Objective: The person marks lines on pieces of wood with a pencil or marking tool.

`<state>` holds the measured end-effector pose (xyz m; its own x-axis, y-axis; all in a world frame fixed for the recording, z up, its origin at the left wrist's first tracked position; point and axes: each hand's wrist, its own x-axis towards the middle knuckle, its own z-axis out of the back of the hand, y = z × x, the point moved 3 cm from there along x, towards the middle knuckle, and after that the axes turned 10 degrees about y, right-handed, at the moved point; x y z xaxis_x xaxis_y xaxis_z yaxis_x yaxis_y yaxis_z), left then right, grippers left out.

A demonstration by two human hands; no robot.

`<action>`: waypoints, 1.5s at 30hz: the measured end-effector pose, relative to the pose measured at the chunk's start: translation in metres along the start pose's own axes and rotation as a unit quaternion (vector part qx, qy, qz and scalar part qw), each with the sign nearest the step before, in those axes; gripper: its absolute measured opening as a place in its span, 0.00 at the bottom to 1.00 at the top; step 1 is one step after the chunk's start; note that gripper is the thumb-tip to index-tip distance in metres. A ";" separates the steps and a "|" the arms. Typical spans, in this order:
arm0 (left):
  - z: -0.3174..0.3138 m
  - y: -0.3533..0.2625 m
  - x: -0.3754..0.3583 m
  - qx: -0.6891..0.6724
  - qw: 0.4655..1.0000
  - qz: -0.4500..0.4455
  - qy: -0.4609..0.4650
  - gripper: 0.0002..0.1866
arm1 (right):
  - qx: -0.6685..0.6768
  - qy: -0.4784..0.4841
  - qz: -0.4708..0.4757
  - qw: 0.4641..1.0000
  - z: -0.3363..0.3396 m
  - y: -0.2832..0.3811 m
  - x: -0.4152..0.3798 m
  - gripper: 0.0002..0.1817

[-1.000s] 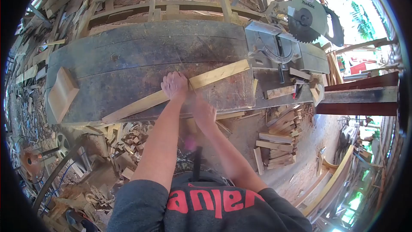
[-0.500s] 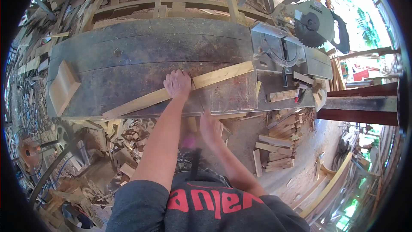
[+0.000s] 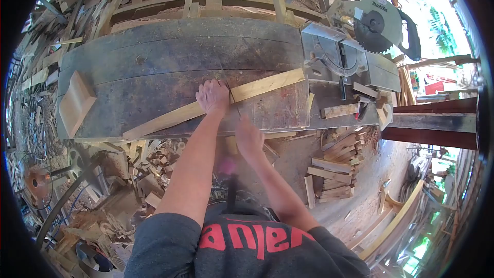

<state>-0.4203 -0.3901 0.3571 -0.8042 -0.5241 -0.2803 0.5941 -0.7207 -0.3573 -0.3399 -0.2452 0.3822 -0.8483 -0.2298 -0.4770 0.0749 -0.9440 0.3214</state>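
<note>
A long, narrow wooden strip (image 3: 267, 85) lies at a slant across the dark workbench (image 3: 154, 67). My left hand (image 3: 213, 96) is closed over the strip near its middle and presses it to the bench. Just right of those fingers, a thin saw blade (image 3: 231, 94), seen almost edge-on, crosses the strip. My right hand (image 3: 249, 136) is wrapped round the saw's handle end at the bench's front edge; the handle itself is hidden in the fist. A curved wooden block (image 3: 76, 104) sits at the bench's left end.
A miter saw (image 3: 374, 25) stands at the right end of the bench, its toothed blade raised. Short offcuts (image 3: 339, 110) lie near it. Below the bench are a stack of wood pieces (image 3: 334, 172) and a heap of scraps (image 3: 159, 167). A fan (image 3: 38, 181) stands lower left.
My right hand has moved up and away from my body, pushing the saw forward across the strip. My left hand and the strip stay almost where they were.
</note>
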 end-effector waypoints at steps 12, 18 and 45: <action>0.001 -0.002 0.001 0.001 1.000 -0.011 -0.015 0.17 | -0.006 -0.010 -0.011 1.000 -0.010 0.002 0.011 0.12; 0.007 -0.005 0.000 -0.011 0.999 0.011 0.032 0.19 | -0.016 -0.071 0.029 0.997 0.004 -0.003 -0.014 0.11; 0.006 0.000 -0.002 -0.007 1.000 0.005 0.021 0.20 | -0.021 -0.023 0.014 0.999 0.000 -0.005 -0.013 0.10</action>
<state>-0.4189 -0.3912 0.3629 -0.7968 -0.5120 -0.3210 0.6029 -0.7091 -0.3656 -0.3293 -0.2376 0.3873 -0.8691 -0.2462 -0.4291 0.1200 -0.9464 0.2999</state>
